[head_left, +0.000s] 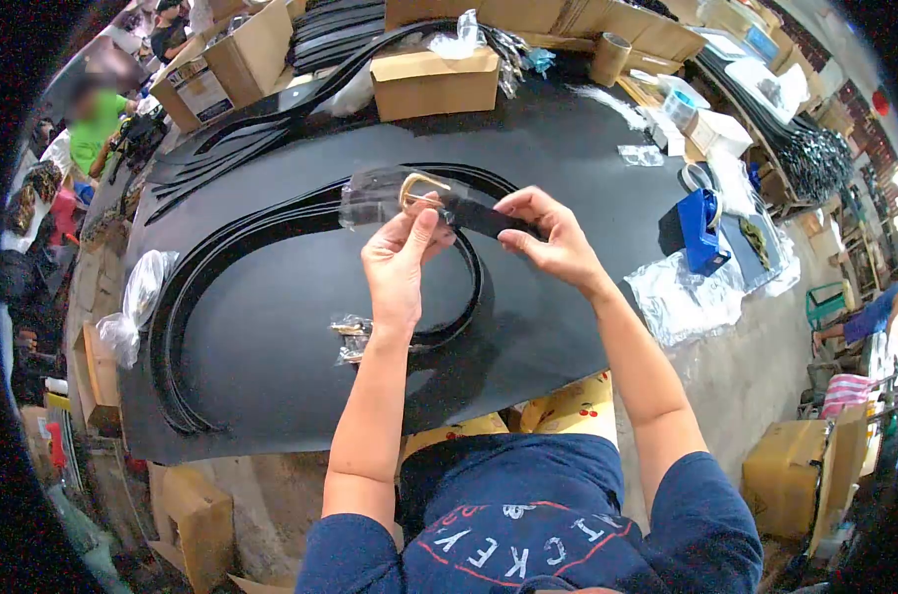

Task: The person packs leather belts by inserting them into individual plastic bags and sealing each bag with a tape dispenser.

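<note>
Above the dark table (291, 287), the person's left hand (398, 259) pinches a gold-coloured buckle (417, 184); its fingers cover the join, so I can't see how it meets the black strap (481, 217) beside it. The right hand (558, 243) has its fingers closed on that strap, hiding its far end. Clear plastic (362, 203) shows just beyond the left hand; whether it wraps the buckle, I can't tell. A curved bundle of black straps (166, 337) lies below, partly blocked by both hands. By the left forearm, plastic-wrapped metal pieces (351, 338) are too blurred to make out. A blue tape dispenser (704, 238) stands well to the right.
</note>
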Demonstrator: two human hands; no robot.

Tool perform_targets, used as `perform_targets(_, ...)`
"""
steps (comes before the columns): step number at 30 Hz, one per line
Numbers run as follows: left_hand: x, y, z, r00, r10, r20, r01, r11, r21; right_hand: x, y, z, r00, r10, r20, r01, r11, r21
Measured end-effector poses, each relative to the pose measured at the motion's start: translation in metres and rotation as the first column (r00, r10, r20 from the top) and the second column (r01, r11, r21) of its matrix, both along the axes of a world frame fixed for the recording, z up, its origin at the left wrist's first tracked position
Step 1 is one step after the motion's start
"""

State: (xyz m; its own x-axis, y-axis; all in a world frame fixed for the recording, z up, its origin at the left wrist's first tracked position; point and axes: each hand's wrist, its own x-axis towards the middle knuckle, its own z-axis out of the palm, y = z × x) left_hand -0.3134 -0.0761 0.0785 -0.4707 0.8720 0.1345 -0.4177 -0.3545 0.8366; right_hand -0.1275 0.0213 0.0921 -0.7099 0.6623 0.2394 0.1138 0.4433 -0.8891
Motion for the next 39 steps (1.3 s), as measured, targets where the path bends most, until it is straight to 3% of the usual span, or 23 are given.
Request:
perform_targets(2,0.001,-0.001,0.004,0.996,-0.031,-0.082,0.030,1.000,-0.008,-0.002,-0.008,0.005,0.981,-0.050,-0.188,0.009,0.977,-0.211)
perform_targets(4,0.000,-0.001,0.009,0.985,-0.057,-0.165,0.055,0.998,-0.016,-0.004,-0.011,0.004,0.974,-0.084,-0.210,0.047,0.983,-0.176)
perform_targets(6,-0.009,-0.004,0.011,0.963,-0.129,-0.238,0.101,0.987,-0.128,-0.011,-0.013,0.002,0.966,-0.096,-0.238,0.060,0.986,-0.153)
perform_targets(13,-0.021,-0.008,0.016,0.950,-0.273,-0.153,0.270,0.962,-0.040,-0.009,-0.018,0.015,0.991,-0.112,-0.080,0.107,0.992,-0.064)
perform_targets(17,-0.021,-0.009,0.017,0.922,-0.359,-0.145,0.361,0.933,-0.014,-0.012,-0.020,0.012,0.982,-0.069,-0.174,0.061,0.997,-0.049)
perform_targets(20,-0.021,-0.008,0.015,0.917,-0.360,-0.170,0.365,0.931,0.001,-0.011,-0.024,0.018,0.970,-0.072,-0.234,0.047,0.993,-0.109)
perform_targets(22,-0.021,-0.008,0.014,0.935,-0.314,-0.167,0.322,0.946,0.023,-0.008,-0.024,0.022,0.989,-0.081,-0.121,0.075,0.996,-0.052)
perform_targets(24,-0.025,-0.009,0.014,0.949,-0.270,-0.164,0.280,0.959,0.044,-0.007,-0.025,0.027,0.990,-0.068,-0.125,0.061,0.996,-0.060)
perform_targets(26,-0.034,-0.011,0.015,0.926,-0.377,0.001,0.374,0.920,0.115,-0.005,-0.024,0.027,0.990,-0.059,-0.130,0.051,0.996,-0.068)
perform_targets(28,-0.033,-0.012,0.017,0.915,-0.402,0.030,0.395,0.909,0.130,-0.005,-0.022,0.023,0.995,-0.070,-0.077,0.072,0.997,0.029)
perform_targets(32,-0.027,-0.011,0.015,0.870,-0.490,-0.053,0.491,0.871,0.024,-0.012,-0.028,0.020,0.992,-0.076,-0.106,0.086,0.992,0.094)
perform_targets(36,-0.017,-0.010,0.010,0.864,-0.481,-0.152,0.465,0.876,-0.127,-0.017,-0.034,0.025,0.982,-0.055,-0.180,0.058,0.998,0.013)
perform_targets(39,-0.005,-0.007,0.001,0.804,-0.584,-0.115,0.564,0.809,-0.166,-0.016,-0.032,0.028,0.988,-0.038,-0.152,0.025,0.996,-0.089)
